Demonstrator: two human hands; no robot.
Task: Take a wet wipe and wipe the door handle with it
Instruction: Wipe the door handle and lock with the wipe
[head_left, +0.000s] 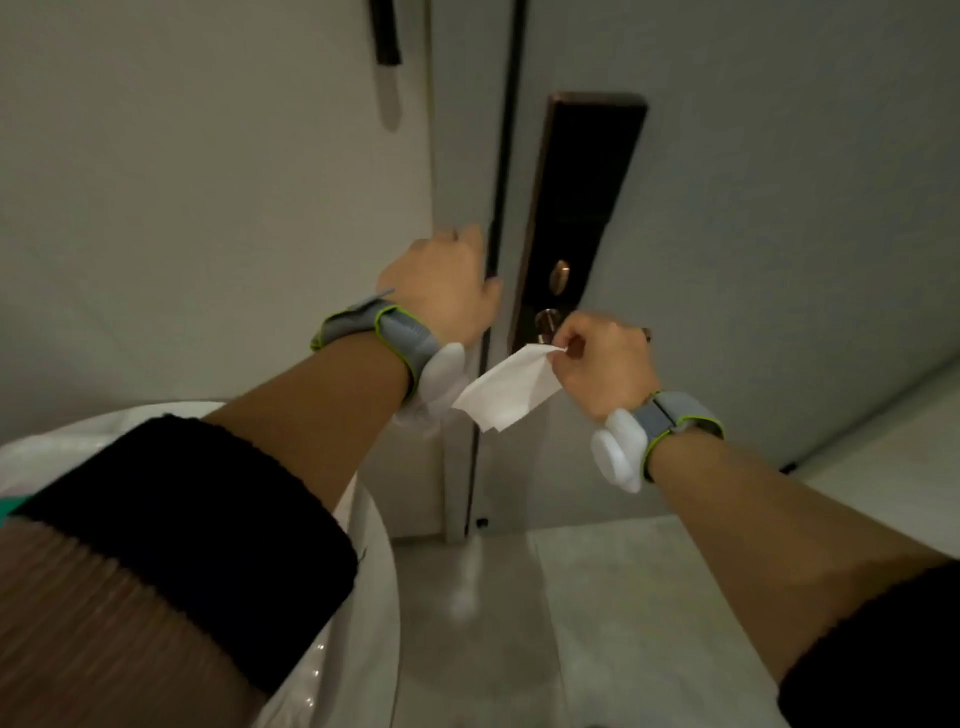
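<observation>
Wet wipe (506, 387), white, crumpled, dangling from right hand (602, 364) pinch.

Two bare forearms, sleeves pushed up toward elbows. Left sleeve (197, 525): black knit cuff, thick and rolled, brownish ribbed fabric behind it. Right sleeve (878, 654): same black cuff, only edge visible. Each wrist wears grey fabric band with bright lime-green piping along edges. Left wristband (384, 332) has flat grey tab sticking out. Right wristband (675, 421) similar. White rounded plastic pod attached to each band on underside of wrist. Left hand (441, 291) and right hand (602, 364) bare, ungloved.
</observation>
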